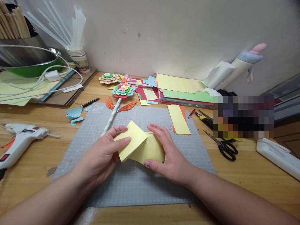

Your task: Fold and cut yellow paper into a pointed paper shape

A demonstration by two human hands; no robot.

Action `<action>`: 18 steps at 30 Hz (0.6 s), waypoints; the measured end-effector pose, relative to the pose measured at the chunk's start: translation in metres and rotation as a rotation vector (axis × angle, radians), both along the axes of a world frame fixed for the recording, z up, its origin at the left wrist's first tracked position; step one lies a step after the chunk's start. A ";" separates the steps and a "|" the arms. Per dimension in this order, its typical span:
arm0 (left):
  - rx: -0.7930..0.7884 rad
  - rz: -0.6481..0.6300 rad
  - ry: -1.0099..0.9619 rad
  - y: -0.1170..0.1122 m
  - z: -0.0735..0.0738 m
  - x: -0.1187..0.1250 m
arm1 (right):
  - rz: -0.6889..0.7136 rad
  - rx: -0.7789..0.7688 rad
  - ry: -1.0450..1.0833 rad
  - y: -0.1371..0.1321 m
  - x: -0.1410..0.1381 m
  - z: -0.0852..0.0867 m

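A folded piece of pale yellow paper (150, 147) is held between my two hands above the grey cutting mat (140, 190). My left hand (110, 147) pinches its flat, folded left part between thumb and fingers. On the other side, my right hand (166, 153) curves around the bent right part, thumb below and fingers above. Just beyond my left hand lies a paper flower (123, 90) with layered petals, a striped stem (112, 117) and pleated orange leaves (127, 106). Part of that stem is hidden behind my left hand.
A hot glue gun (23, 137) lies at left, near blue paper scraps (74, 112) and a black pen (91, 101). Yellow and orange strips (179, 120) rest on the mat. Black scissors (223, 147) lie right. Coloured paper sheets (187, 95) and another flower (109, 78) sit by the wall.
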State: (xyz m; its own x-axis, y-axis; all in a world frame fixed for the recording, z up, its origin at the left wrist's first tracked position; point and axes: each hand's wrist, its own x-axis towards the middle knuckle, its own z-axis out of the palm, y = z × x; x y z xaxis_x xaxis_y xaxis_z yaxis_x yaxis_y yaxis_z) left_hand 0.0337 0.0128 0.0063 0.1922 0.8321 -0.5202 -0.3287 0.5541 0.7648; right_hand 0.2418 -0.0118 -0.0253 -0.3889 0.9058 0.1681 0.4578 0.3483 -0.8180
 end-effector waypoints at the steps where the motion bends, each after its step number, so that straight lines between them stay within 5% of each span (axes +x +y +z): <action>1: -0.014 -0.030 0.009 -0.001 -0.001 0.000 | 0.010 0.000 0.012 0.000 0.000 0.000; 6: 0.088 -0.209 0.192 -0.002 -0.007 -0.001 | 0.036 0.023 0.052 0.001 -0.001 -0.002; 12: 0.702 -0.282 0.780 -0.002 -0.009 -0.006 | 0.000 0.009 0.091 0.004 0.000 -0.005; 18: 0.727 -0.284 0.731 -0.008 -0.015 -0.006 | -0.022 -0.027 0.150 0.002 0.000 -0.004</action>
